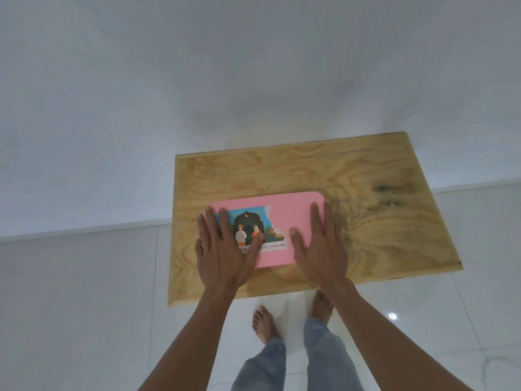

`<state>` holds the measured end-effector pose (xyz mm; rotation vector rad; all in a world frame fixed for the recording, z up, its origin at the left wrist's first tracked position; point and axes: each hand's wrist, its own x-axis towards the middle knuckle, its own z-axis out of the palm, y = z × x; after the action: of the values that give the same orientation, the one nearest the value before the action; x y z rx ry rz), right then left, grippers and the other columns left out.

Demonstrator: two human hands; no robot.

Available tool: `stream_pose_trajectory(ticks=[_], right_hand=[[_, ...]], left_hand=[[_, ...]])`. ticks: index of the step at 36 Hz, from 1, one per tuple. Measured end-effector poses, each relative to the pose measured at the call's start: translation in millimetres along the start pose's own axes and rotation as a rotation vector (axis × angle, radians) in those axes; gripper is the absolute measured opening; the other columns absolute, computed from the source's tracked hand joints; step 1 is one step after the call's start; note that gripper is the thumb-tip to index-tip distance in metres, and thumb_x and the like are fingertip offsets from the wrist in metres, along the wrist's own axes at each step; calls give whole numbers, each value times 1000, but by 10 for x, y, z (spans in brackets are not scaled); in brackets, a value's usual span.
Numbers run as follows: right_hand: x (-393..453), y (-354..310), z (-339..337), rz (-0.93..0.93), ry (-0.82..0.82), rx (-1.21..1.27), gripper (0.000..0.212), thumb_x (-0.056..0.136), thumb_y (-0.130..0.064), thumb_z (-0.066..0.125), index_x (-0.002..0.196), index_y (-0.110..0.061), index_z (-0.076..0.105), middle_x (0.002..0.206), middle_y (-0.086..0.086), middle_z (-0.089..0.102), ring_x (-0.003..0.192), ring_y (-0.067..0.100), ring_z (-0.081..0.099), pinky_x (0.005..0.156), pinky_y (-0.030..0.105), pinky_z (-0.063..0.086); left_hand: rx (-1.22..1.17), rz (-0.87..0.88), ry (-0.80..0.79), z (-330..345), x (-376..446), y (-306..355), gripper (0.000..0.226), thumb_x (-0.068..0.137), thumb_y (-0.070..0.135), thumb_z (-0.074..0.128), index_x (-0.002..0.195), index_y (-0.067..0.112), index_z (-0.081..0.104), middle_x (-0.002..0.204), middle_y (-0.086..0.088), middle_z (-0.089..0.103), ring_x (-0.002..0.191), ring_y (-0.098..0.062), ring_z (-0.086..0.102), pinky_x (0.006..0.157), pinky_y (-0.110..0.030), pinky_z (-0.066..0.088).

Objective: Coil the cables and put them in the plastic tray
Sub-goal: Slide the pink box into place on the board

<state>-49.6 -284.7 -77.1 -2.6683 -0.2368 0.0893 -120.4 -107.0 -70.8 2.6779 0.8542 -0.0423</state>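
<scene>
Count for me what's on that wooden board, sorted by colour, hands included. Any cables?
Pink: 1, the pink tray, flat on the wooden board, with a picture sticker.
Hands: 2, the left hand and right hand, open, palms down over the tray.
Cables: 0 visible.
Total: 3

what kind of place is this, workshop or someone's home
Probably a home: bare feet on a glossy white tiled floor, a plain white wall, and a simple wooden table holding a pink tray.
</scene>
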Motion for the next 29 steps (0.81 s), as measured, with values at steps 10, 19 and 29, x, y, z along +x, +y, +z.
stream_pose_trajectory(ticks=[10, 19, 29], right_hand=[[18, 43, 145, -58, 157, -38, 70, 92, -52, 47, 149, -11, 41, 156, 18, 36, 125, 38, 48, 84, 44, 55], [22, 65, 88, 58, 47, 67, 75, 88, -68, 40, 154, -35, 25, 164, 7, 19, 144, 32, 33, 95, 52, 49], [-17, 88, 99, 99, 133, 219, 73, 80, -68, 56, 144, -34, 49, 159, 0, 34, 141, 20, 38, 102, 43, 46]], left_hand=[[15, 1, 48, 70, 12, 9, 95, 90, 77, 33, 161, 16, 13, 170, -11, 7, 157, -30, 5, 97, -55, 49], [-43, -20, 78, 66, 40, 0, 92, 87, 76, 41, 159, 22, 23, 168, -11, 15, 154, -32, 14, 92, -57, 51], [-77, -186, 76, -4, -77, 67, 89, 76, 87, 40, 150, 39, 34, 161, -16, 26, 127, -43, 48, 83, -52, 52]])
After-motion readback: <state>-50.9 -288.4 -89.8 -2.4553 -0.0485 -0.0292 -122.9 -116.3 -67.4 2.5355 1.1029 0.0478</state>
